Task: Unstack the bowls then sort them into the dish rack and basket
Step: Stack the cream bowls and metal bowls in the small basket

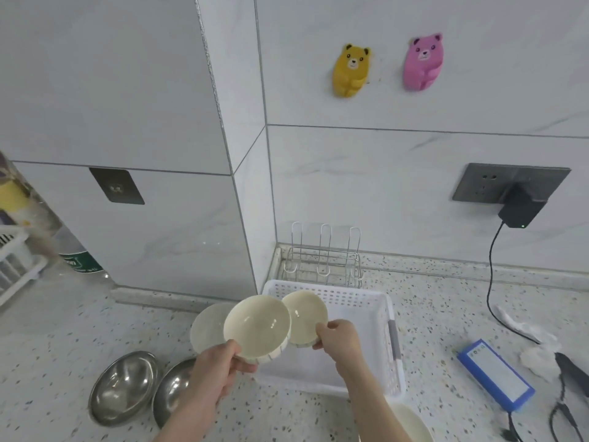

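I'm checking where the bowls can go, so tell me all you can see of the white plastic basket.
The white plastic basket sits upright on the speckled counter, just in front of the wire dish rack in the corner. It is rectangular, its walls perforated with small holes, with a grey handle on its right rim. No bowl shows on the visible part of its floor. The right hand holds a small cream bowl over it.
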Demonstrator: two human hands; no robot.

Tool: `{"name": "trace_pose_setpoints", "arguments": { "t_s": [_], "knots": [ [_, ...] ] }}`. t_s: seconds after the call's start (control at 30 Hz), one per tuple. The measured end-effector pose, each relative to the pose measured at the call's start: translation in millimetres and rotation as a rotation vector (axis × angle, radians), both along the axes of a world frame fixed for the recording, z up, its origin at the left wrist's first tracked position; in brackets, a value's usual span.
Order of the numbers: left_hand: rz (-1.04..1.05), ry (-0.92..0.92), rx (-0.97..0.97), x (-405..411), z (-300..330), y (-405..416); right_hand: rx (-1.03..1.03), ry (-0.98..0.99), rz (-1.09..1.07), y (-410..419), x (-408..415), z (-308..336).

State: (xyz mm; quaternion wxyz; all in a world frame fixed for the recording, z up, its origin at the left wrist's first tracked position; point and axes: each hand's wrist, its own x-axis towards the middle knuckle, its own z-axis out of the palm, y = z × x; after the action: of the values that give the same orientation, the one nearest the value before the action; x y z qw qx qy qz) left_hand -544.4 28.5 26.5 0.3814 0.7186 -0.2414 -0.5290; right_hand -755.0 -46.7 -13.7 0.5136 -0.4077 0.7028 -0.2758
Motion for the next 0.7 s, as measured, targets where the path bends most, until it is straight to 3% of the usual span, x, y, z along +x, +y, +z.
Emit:
{"name": "trace_pose_setpoints", "arguments": {
  "t_s": [0.4,0.7],
  "knots": [
    [-0.043,0.008,-0.013,-15.9,-3.5,-22.8,0.071,-0.089,-0.023,-6.9,9.9,-20.2],
    [-0.074,-0.001,-0.020,-24.9,-4.0,-33.7,0.109,-0.274,-0.066,2.1,10.2,-16.5]
  ]
}}
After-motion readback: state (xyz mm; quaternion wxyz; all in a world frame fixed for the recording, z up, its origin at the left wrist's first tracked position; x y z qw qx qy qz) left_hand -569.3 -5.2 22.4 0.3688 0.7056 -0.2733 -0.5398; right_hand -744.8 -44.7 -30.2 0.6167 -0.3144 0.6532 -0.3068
